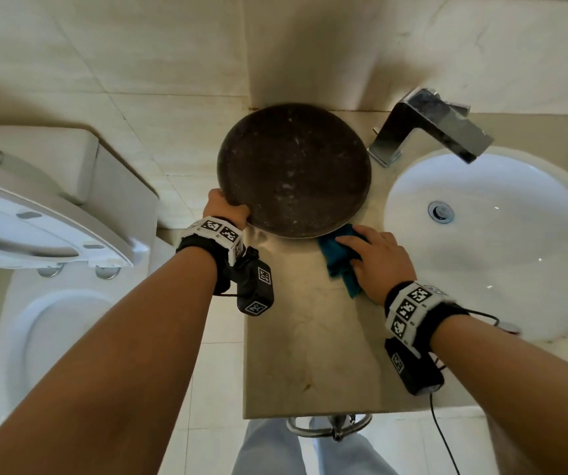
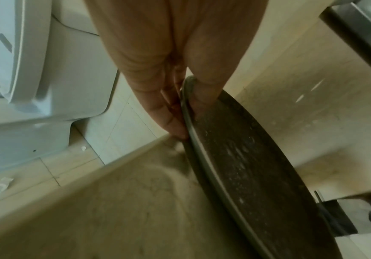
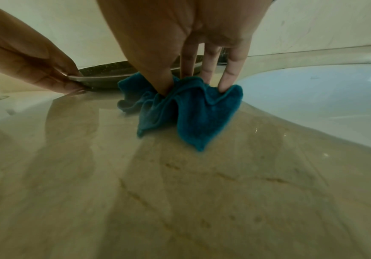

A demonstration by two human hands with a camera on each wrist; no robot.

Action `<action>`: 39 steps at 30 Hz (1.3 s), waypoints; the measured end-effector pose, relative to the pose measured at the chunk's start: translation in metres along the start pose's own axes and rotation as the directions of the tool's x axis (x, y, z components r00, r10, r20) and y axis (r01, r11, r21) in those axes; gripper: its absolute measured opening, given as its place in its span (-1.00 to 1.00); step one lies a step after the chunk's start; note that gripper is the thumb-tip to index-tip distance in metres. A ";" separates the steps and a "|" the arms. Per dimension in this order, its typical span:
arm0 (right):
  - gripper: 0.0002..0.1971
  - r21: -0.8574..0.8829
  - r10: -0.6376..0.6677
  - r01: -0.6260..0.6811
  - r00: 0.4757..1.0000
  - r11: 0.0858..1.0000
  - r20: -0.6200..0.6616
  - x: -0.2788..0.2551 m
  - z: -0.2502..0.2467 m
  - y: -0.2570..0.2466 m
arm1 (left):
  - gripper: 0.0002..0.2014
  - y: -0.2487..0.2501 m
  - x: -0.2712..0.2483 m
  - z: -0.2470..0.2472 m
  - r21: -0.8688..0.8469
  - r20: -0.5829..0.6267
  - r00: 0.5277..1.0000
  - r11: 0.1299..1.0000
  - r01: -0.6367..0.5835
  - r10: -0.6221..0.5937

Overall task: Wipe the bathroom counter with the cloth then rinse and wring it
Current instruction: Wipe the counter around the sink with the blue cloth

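One teal cloth [image 1: 340,260] lies bunched on the beige stone surface [image 1: 313,351], near its far end and close to the right-hand edge where the sink [image 1: 502,241] is set in. The right hand [image 1: 378,265] presses down on it with the fingers [image 3: 229,73] spread and nearly straight; the thumb and fingertips dig into the folds, so this grip is flat and pushing, not closed round the cloth. The cloth's far edge touches, or slips just under, the near rim of the one round dark tray [image 1: 292,169].

The left hand [image 1: 224,209] pinches the tray's left rim, thumb on top and fingers beneath. The left wrist view shows that side lifted clear of the surface, with the tray tilted. The tray fills most of the far end, against the back wall and the corner.

Toward the near edge, the surface lies bare, with faint brown marks. Its left edge drops straight to the tiled floor, where one white toilet [image 1: 52,255] stands with its seat lid raised. To the right, the white sink bowl lies just beside the cloth, with one drain in the middle. One square chrome tap [image 1: 430,128] stands at the far right corner, its spout over the bowl. Each wrist wears one marked band with a black camera.
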State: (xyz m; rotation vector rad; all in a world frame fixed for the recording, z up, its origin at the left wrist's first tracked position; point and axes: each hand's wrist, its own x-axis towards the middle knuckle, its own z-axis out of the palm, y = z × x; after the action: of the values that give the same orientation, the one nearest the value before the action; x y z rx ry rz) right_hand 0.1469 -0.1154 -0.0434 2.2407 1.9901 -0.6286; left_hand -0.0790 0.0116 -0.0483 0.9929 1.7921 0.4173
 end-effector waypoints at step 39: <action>-0.43 -0.016 -0.076 0.089 0.923 0.996 0.377 0.016 0.001 -0.038 | -0.47 -0.020 -0.035 -0.091 -0.365 -0.143 0.987 0.931 0.010 -0.066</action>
State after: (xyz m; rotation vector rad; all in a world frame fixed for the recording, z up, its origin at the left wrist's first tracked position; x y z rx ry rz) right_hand 0.1116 -0.0952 -0.0419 1.8493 1.8880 -0.9458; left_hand -0.1631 -0.0137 -0.0010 0.6787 1.7816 0.7882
